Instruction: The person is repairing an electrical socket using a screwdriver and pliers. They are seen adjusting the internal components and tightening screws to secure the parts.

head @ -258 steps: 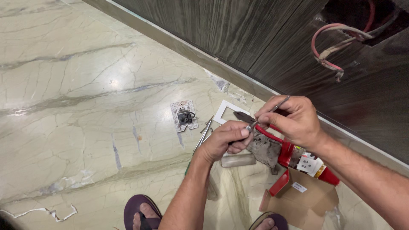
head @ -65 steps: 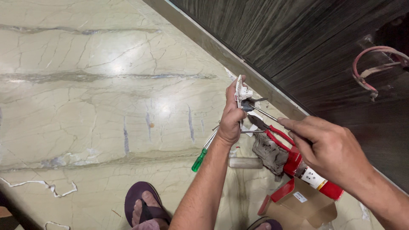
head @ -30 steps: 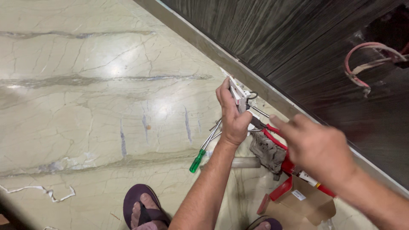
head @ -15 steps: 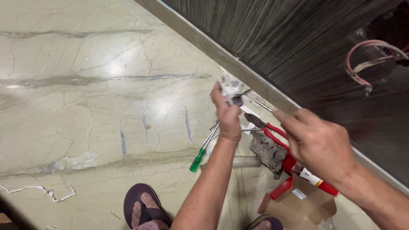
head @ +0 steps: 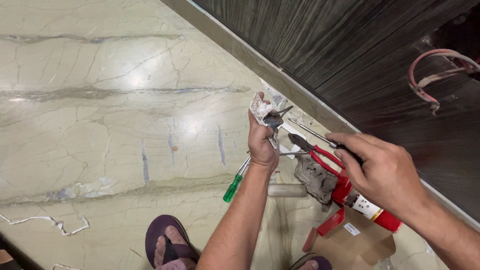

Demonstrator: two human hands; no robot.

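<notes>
My left hand (head: pixel 262 142) is raised above the marble floor and grips a small white switch plate (head: pixel 260 108) with a dark metal part on its right side. My right hand (head: pixel 381 172) holds a thin screwdriver (head: pixel 311 134) by its dark handle, the shaft pointing left toward the plate, its tip a short way off it. Below my hands on the floor lie red-handled pliers (head: pixel 320 153), a green-handled screwdriver (head: pixel 234 184) and a grey rag (head: pixel 315 176).
A red cylinder (head: pixel 372 207) and an open cardboard box (head: pixel 350 242) lie at the lower right. A wooden handle (head: pixel 287 190) rests beside the rag. A dark wood wall (head: pixel 360 55) with red and white wires (head: pixel 432 75) sticking out runs along the right. My sandalled foot (head: pixel 167 240) is below.
My left hand lifted the white plate off the floor and turned it upright. My right hand took up the thin screwdriver and brought it toward the plate.
</notes>
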